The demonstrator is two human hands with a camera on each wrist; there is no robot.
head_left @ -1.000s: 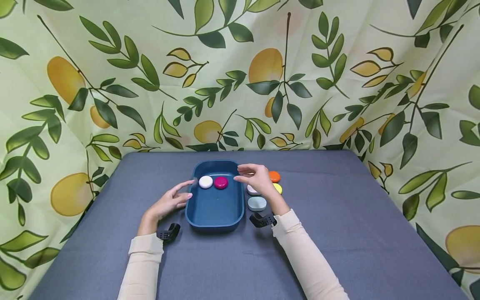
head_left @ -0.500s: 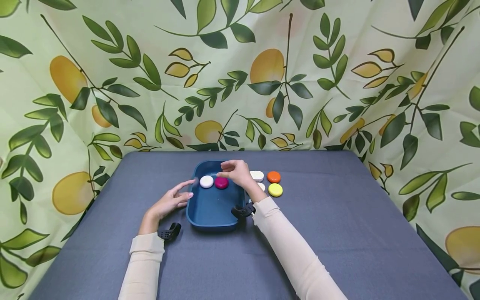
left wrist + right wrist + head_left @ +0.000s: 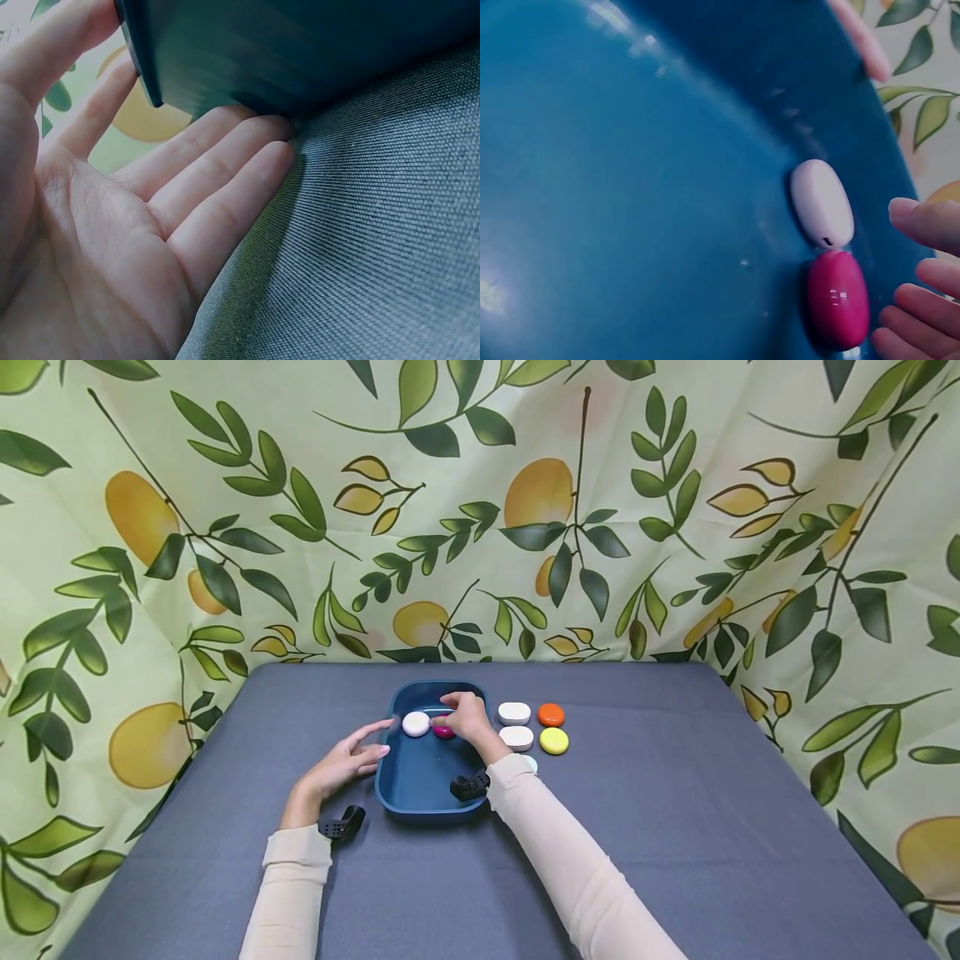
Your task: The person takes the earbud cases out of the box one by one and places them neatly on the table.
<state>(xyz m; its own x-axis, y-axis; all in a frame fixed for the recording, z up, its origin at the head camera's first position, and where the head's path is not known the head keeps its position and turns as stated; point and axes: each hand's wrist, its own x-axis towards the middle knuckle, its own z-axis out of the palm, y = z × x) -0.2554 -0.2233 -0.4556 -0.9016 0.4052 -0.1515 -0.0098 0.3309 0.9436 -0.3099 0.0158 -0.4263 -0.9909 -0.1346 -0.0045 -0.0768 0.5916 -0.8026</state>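
Two pebble-shaped cases lie by the blue tray's (image 3: 390, 777) far wall, white (image 3: 416, 723) touching magenta (image 3: 442, 730); the right hand (image 3: 467, 717) reaches over the magenta one with fingers relaxed, grasping nothing; the left hand (image 3: 347, 762) rests flat-fingered against the tray's left side, seemingly steadying it.

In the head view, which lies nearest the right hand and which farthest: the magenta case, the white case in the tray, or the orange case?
From the right hand:
1. Magenta case, in the tray under the fingers.
2. White case, in the tray, just left of the magenta one.
3. Orange case, on the table, right of the tray.

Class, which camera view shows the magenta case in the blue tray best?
The right wrist view: the magenta case fills the frame, touching the white case. In the head view the right hand mostly covers it. The left wrist view shows only the tray.
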